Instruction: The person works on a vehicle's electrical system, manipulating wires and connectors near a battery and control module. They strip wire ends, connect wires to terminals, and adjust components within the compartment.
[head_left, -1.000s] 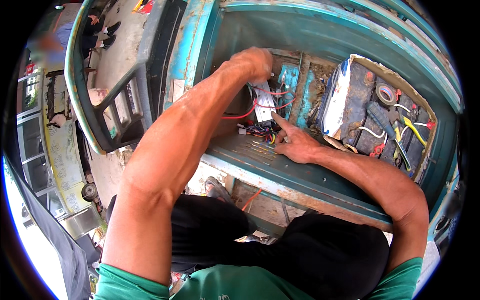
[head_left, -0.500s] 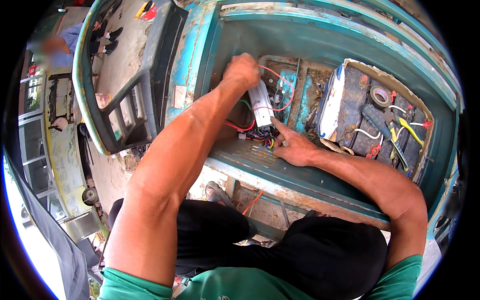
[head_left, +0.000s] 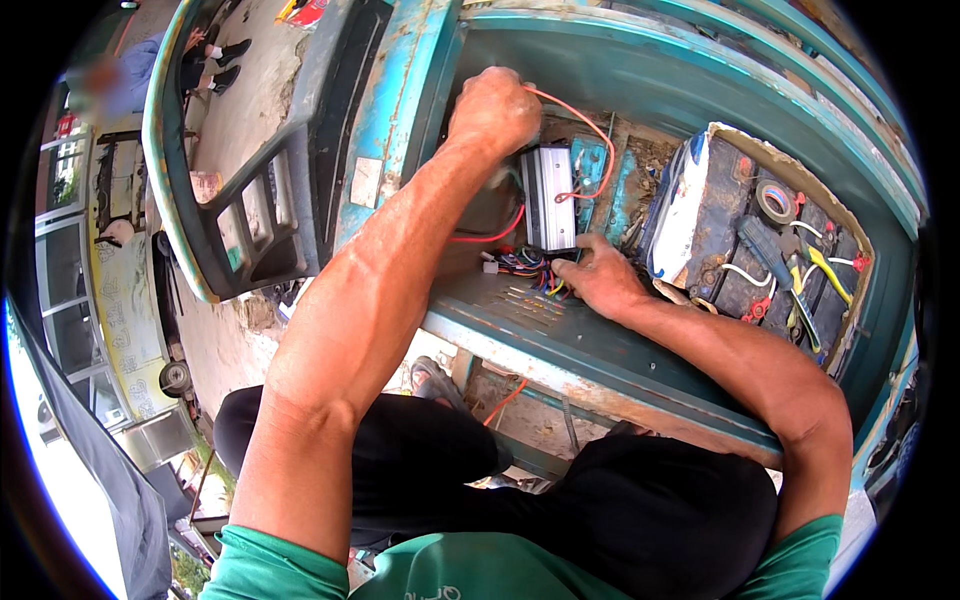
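Observation:
My left hand [head_left: 495, 110] is closed on a red wire [head_left: 612, 150], lifted above a silver finned metal box [head_left: 551, 205] with dark edges, probably a motor controller. The wire curves from my fist down across the box's face. Below the box bunch many coloured wires [head_left: 525, 263] with a white plug. My right hand [head_left: 606, 285] is at the box's lower right corner, its index fingertip against it and its thumb apart beside the wires; its other fingers are partly hidden. Another red wire [head_left: 490, 236] runs left from behind the box.
A teal metal compartment [head_left: 640, 352] surrounds this. On its right, batteries [head_left: 715, 210] carry a tape roll [head_left: 776, 202], a dark-handled tool [head_left: 760, 248] and a yellow-handled tool [head_left: 828, 270]. A black plastic seat frame [head_left: 290, 190] stands left. Further off, a person [head_left: 140, 85] sits.
My left hand has risen and moved slightly right, drawing the red wire up. The metal box has turned more upright. My right index finger has bent in from its outstretched position.

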